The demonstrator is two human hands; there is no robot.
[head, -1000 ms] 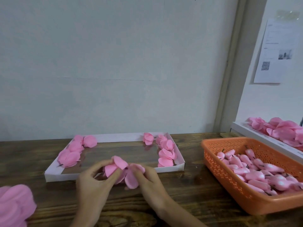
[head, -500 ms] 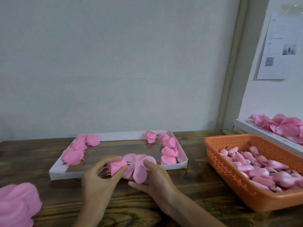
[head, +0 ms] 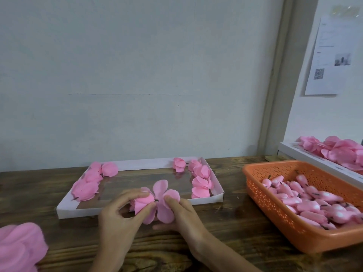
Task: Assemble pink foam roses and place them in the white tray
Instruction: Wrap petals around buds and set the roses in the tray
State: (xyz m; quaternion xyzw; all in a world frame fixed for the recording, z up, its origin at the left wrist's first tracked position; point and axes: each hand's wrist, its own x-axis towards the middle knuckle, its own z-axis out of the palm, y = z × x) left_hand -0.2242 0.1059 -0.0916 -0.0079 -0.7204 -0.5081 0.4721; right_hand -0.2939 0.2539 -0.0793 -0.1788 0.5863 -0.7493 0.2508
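Note:
A pink foam rose (head: 157, 201) is held between both hands just in front of the white tray (head: 137, 210). My left hand (head: 119, 218) pinches its folded bud part with a dark stem tip showing. My right hand (head: 182, 213) grips the spread petal piece beside it. Finished roses lie along the tray's left side (head: 88, 185) and right side (head: 200, 179).
An orange basket (head: 275, 222) of pink buds with dark stems stands at the right. A second white tray (head: 306, 158) of loose petals sits behind it. A heap of pink petals (head: 17, 250) lies at the lower left on the wooden table (head: 225, 242).
The petals have spread out flat beside the bud, and both hands have shifted a little to the right in front of the tray. The camera has tilted slightly.

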